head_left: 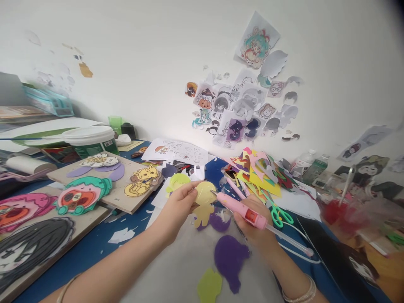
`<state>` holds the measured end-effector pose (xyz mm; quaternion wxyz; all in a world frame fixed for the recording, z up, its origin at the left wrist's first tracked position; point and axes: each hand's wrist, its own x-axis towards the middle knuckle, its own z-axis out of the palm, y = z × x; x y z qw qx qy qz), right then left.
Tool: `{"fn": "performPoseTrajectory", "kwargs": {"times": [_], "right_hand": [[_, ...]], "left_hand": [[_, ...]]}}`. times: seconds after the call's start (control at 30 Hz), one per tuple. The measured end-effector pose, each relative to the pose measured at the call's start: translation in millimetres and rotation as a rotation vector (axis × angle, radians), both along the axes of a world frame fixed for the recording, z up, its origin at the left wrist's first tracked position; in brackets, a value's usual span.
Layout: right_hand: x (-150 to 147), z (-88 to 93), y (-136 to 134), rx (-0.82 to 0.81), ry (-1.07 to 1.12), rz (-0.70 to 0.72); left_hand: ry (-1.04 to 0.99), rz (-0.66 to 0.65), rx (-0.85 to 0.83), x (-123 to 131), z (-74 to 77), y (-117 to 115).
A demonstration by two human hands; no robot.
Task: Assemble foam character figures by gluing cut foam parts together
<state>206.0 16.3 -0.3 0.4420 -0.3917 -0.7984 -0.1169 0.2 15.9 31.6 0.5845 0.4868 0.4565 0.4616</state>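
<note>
My left hand (181, 204) pinches the edge of a pale yellow cut-out figure (205, 194) with a round head and a small body. In my right hand (257, 223) is a pink pen-style hot glue gun (240, 207), with a clear glue stick (292, 240) poking out of its back end. The nozzle points left and is at the right edge of the yellow head; I cannot tell whether it touches. Below lie purple cut-outs, the largest a rounded purple piece (231, 261), and a lime green piece (210, 286). Behind my left hand is a yellow-green cut-out (179, 183).
Green-handled scissors (280, 216) lie right of my right hand, near a white cord (303, 256). Coloured scraps (257, 168) are heaped behind. Boards on the left carry finished-looking figures, such as a yellow cat (142, 180). A white-and-green tub (91, 141) and bottles (316, 166) stand farther back.
</note>
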Motion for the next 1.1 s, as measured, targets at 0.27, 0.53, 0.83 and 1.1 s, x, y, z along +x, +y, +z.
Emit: {"fn": "performPoseTrajectory", "kwargs": {"times": [0.27,0.53,0.83,1.1], "right_hand": [[2.0,-5.0,2.9,0.078,-0.025,0.054],[-1.8,-4.8,0.1,0.109,-0.06,-0.043],[1.0,-11.7,3.8,0.16,-0.106,-0.037],[6.4,-15.0,6.6,0.159,-0.091,-0.029]], "left_hand": [[0.011,-0.003,0.007,0.0,1.6,-0.5],[-0.034,0.008,0.01,0.1,-0.8,0.7],[-0.049,-0.041,0.001,0.7,-3.4,0.9],[0.048,-0.099,0.02,3.9,-1.6,-1.7]]}}
